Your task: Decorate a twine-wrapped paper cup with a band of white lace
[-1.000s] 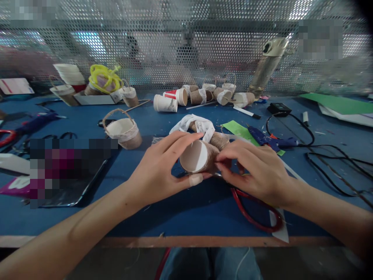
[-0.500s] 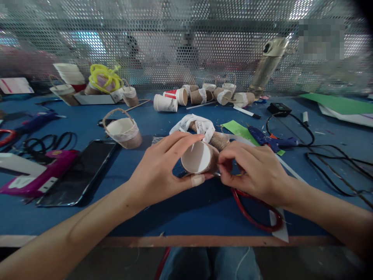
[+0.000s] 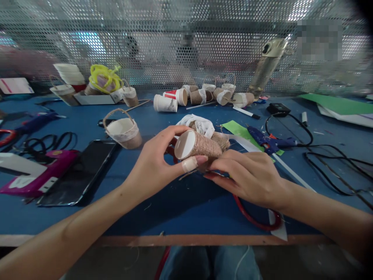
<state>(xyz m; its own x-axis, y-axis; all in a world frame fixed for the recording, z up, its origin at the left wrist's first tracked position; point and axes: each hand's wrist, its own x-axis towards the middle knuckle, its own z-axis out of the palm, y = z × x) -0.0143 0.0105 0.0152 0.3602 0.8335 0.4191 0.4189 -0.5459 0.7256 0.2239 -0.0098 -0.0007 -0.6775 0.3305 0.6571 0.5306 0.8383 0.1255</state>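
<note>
Twine-wrapped cup (image 3: 207, 147), tipped sideways between left hand (image 3: 160, 155) and right hand (image 3: 247, 171).
Smooth blue surface (image 3: 171, 217) spreads beneath both hands; the round-mouthed cup is coarse, ribbed brown outside, plain white within. Left thumb and fingers grip it near the mouth; right fingertips bunch near its base, their exact hold unclear.

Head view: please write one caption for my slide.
Left hand holding a white paper cup wrapped in brown twine, right hand beside it, over a blue tabletop.
</note>
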